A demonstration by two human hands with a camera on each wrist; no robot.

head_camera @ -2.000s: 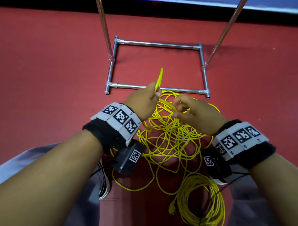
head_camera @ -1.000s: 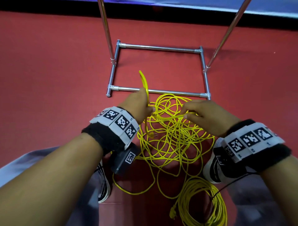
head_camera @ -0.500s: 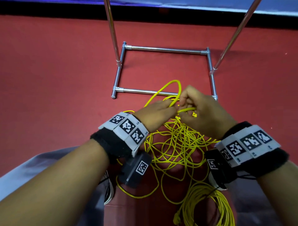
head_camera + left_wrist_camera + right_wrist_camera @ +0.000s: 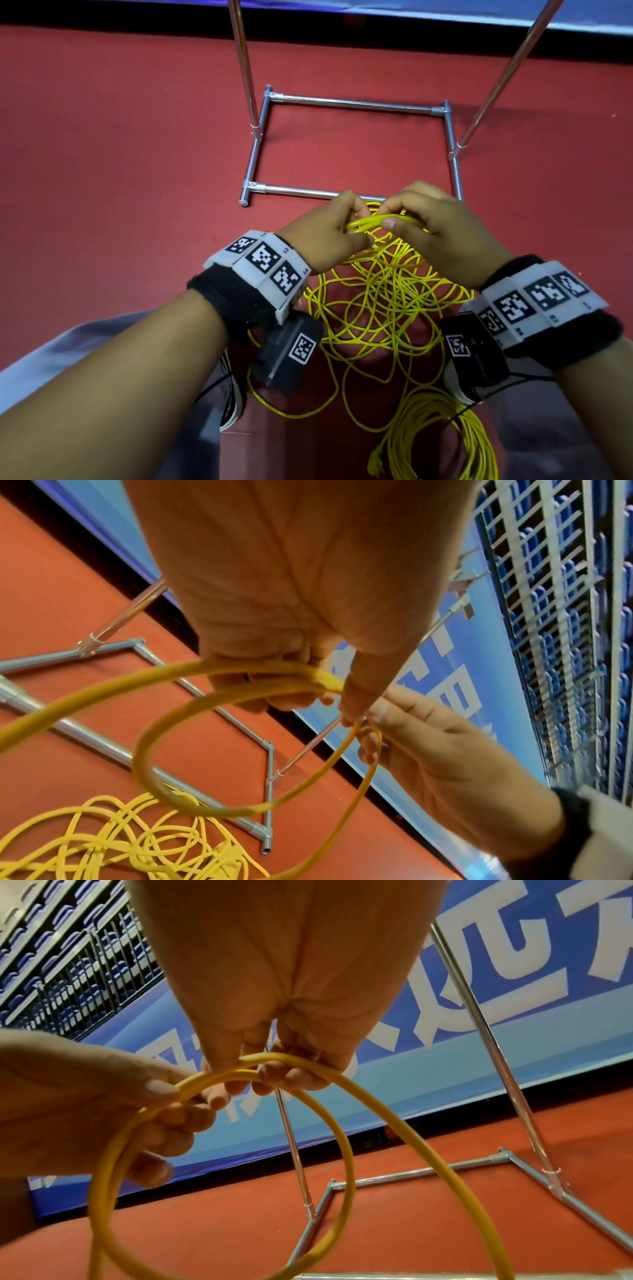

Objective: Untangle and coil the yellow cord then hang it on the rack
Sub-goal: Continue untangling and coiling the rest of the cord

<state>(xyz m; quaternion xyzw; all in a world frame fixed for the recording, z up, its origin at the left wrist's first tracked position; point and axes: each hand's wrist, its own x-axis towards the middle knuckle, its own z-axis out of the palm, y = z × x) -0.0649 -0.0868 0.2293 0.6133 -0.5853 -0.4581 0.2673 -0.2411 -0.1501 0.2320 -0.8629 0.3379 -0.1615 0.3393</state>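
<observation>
Head view sets everything against the rack [image 4: 356, 104], whose metal base frame lies on the red floor [image 4: 120, 154] with 2 poles rising from it. Just on the near side of the frame's front bar, the left hand [image 4: 322, 229] and the right hand [image 4: 445, 233] meet, fingertips almost touching, over the yellow cord [image 4: 383, 298].

Left of the meeting point, the left hand curls its fingers [image 4: 260, 680] round 2 turns of cord, likely so the first loops of the coil stay stacked. Right of it, the right hand pinches the same strands between thumb and fingers [image 4: 284, 1077], probably laying on a fresh turn.

Below the hands, nearer the person than the rack, most of the cord lies in a loose tangle on the floor, and nearest of all sits a tidier bundle [image 4: 442, 442] with a plug end. Judging from this, the coiling has barely begun and nothing hangs on the rack.

Only the head view shows the tangle's extent and that bundle. Wrist views show what it hides: the loop's round shape hanging under the hands, how each thumb clamps the strands, and a blue banner [image 4: 514, 969] and seating beyond the rack.
</observation>
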